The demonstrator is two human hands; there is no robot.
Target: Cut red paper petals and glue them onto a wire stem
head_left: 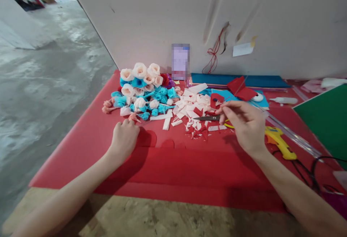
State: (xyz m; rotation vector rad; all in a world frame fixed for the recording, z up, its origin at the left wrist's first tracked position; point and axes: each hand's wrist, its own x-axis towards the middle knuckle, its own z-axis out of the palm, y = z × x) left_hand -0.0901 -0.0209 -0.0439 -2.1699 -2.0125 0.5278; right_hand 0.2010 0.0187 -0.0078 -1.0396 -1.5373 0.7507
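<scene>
My left hand (125, 137) is over the left part of the red-covered table, its fingers curled down against a small salmon-pink paper piece (134, 117). What those fingertips grip is hidden. Beside it lie blue paper flowers (120, 101) and cream paper roses (140, 70). My right hand (245, 125) hovers at the right of the scrap pile with thumb and forefinger pinched; anything between them is too small to name. Dark-bladed scissors (208, 118) with yellow handles lie right under these fingers, partly covered. Whether the hand touches them is unclear. Red paper (187, 164) stretches along the near side.
White and red scraps (193, 107) cover the middle. A yellow glue gun (280, 141) with black cable lies right, near a white bottle (284, 100) and a green board (328, 121). A phone (180, 61) leans against the wall. Blue sheets (238, 80) lie behind.
</scene>
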